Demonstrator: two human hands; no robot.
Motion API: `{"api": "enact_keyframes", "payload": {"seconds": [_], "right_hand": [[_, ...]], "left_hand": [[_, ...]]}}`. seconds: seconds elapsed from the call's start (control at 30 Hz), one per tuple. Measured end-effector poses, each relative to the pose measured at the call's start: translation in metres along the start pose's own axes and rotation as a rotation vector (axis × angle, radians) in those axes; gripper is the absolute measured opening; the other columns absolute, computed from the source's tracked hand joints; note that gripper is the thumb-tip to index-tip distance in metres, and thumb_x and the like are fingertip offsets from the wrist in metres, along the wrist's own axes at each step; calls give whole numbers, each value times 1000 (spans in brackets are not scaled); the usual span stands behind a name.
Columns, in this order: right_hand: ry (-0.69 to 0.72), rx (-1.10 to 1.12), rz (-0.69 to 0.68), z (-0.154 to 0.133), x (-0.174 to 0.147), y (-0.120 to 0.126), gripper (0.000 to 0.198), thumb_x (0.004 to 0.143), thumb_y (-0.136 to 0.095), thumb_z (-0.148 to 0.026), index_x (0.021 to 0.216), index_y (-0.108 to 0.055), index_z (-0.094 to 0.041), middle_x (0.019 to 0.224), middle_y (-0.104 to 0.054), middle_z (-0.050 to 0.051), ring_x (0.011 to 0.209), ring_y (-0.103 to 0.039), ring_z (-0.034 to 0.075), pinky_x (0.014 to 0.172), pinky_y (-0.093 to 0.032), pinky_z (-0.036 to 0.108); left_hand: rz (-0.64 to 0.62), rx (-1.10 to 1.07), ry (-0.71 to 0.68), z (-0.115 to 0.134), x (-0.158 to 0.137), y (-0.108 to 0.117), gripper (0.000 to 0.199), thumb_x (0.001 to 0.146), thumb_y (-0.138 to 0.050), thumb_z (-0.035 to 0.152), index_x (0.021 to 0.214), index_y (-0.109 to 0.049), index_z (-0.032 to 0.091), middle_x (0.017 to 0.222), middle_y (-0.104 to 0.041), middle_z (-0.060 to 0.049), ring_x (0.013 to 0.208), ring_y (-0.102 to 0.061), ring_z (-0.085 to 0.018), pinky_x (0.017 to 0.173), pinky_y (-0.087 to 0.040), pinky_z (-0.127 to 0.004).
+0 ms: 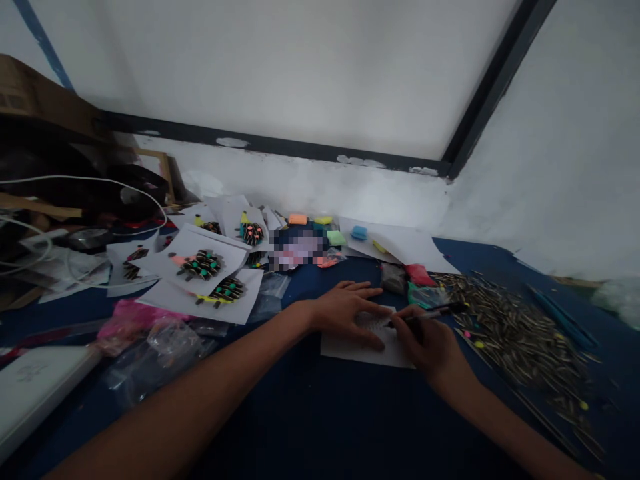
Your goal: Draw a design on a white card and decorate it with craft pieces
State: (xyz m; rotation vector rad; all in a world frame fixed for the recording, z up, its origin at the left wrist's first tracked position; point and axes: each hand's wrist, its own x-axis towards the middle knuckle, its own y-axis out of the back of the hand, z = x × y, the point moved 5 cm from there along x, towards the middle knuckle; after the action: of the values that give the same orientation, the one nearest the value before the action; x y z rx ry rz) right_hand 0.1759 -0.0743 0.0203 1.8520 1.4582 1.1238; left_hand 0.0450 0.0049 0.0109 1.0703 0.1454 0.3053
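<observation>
A white sheet of paper (345, 348) with faint markings lies on the dark blue table cover in front of me. My left hand (347, 310) rests flat on its upper left part, fingers spread. In my right hand (425, 347) a pen (435, 311) is pinched, its dark end sticking out to the upper right; its tip is at the paper near my left fingertips. Beyond the hands are a small bag of dark material (393, 278) and a red packet (419, 274). To the right spreads a large pile of striped sunflower seeds (525, 340).
At left, several paper sheets (175, 277) carry seed-and-clay figures. Pink plastic (143, 319), clear bags (150, 367) and a white box (45, 387) lie nearer. Orange (298, 219) and blue clay blocks (359, 232) sit by the wall. A cardboard box (45, 100) stands back left.
</observation>
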Motion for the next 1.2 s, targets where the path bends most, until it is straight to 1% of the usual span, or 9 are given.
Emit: {"api": "enact_keyframes", "payload": {"seconds": [0.13,0.43,0.63,0.87,1.0,1.1,1.2], "right_hand": [[12,22,-2,1,1,-2,28,88,-43,-43,78,-56,-20,51,-60,0,42,-56,16,39,-32,24],[28,-10,7,0,1,-1,28,87,-41,-41,75,-55,-20,51,-58,0,43,-56,16,43,-33,24],[-8,22,-11,-2,0,0,27,86,-42,-42,74,-54,-21,46,-54,-2,39,-51,15,40,-30,24],[-1,35,-8,-2,-1,0,29,85,-42,-44,74,-55,-20,47,-55,-2,38,-51,15,39,-30,24],[0,34,27,-1,-1,3,30,86,-42,-43,72,-55,-20,48,-55,-1,41,-54,15,41,-32,24],[-12,-5,70,-2,-2,6,30,86,-42,-43,70,-54,-21,45,-52,-2,38,-51,14,39,-30,24],[-1,-34,76,-3,-2,7,30,86,-42,-43,70,-55,-20,46,-53,-2,37,-50,14,39,-30,24]], "left_hand": [[8,3,0,-1,0,0,72,76,-53,70,139,-39,38,155,-19,0,143,-11,-29,113,-6,-51],[20,19,-1,-1,1,-1,70,77,-51,70,138,-40,37,154,-20,0,143,-12,-28,113,-7,-51],[21,18,2,-2,1,-1,71,76,-52,70,138,-40,38,154,-20,-1,143,-11,-28,113,-7,-51],[10,32,12,-2,1,-2,71,77,-52,69,139,-39,36,155,-19,-3,143,-10,-29,112,-7,-52],[11,22,8,-1,1,-1,71,77,-52,69,139,-40,37,155,-19,-1,143,-10,-29,113,-7,-52],[18,15,14,0,1,0,71,77,-52,69,138,-41,36,155,-20,0,143,-11,-30,113,-6,-52],[12,8,9,0,0,0,72,76,-53,69,138,-40,35,155,-19,-1,143,-10,-30,113,-6,-52]]}}
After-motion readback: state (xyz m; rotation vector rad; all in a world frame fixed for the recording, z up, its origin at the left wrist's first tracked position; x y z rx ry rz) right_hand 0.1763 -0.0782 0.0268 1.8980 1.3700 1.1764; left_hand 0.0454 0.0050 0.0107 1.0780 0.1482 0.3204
